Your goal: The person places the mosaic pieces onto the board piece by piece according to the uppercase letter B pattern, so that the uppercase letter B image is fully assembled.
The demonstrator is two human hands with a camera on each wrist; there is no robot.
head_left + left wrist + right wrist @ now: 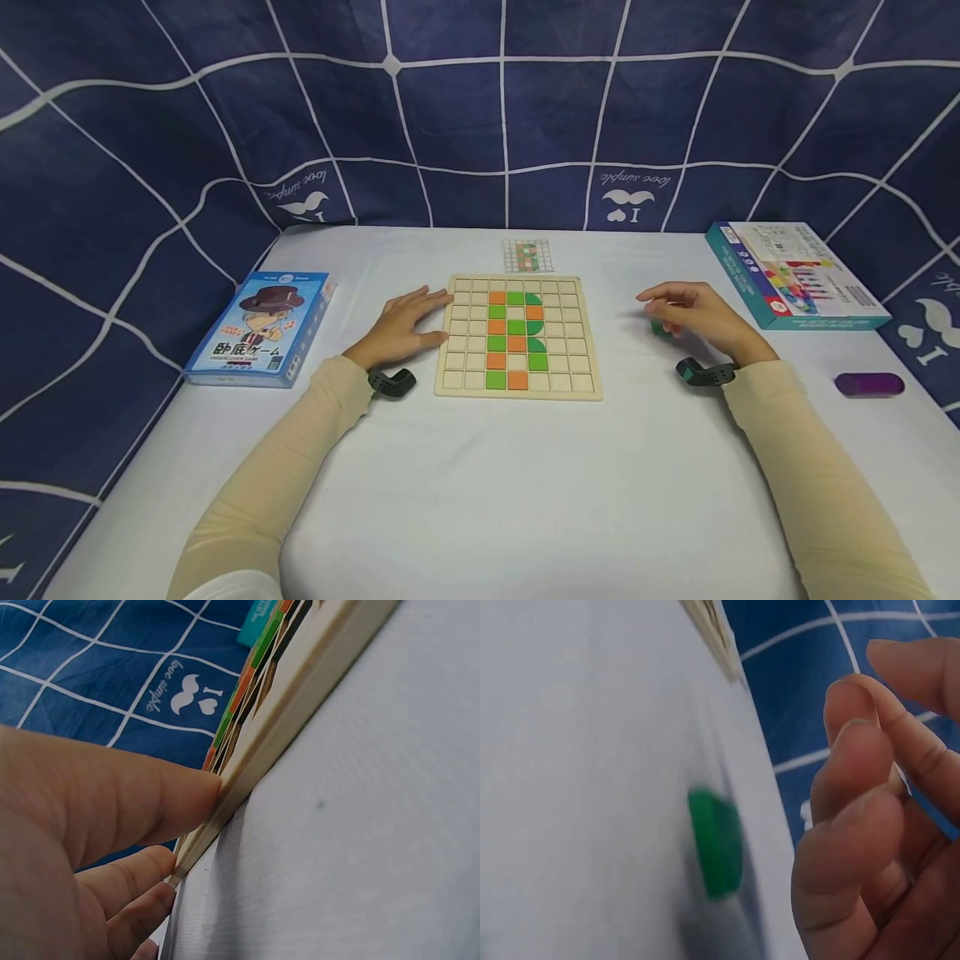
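Note:
My left hand point(405, 327) rests at the left side of a wooden grid board point(562, 364), with its fingers fairly straight. In the left wrist view its thumb point(187, 799) touches the board's edge. Orange and green tiles, some with a rounded side, fill cells in the middle columns. To the board's right my right hand point(693, 315) hovers over the table, fingers loosely bent and holding nothing. Under it lies a green piece point(660, 328), partly covered in the head view. The right wrist view shows this green piece point(716, 844) blurred on the cloth, apart from the fingers.
Behind the board lies a small pattern card point(528, 256) with a similar coloured grid. A blue game box point(258, 329) is at the left, a teal-edged game box point(802, 275) at the back right. Nearer on the right lies a purple oblong object point(870, 384).

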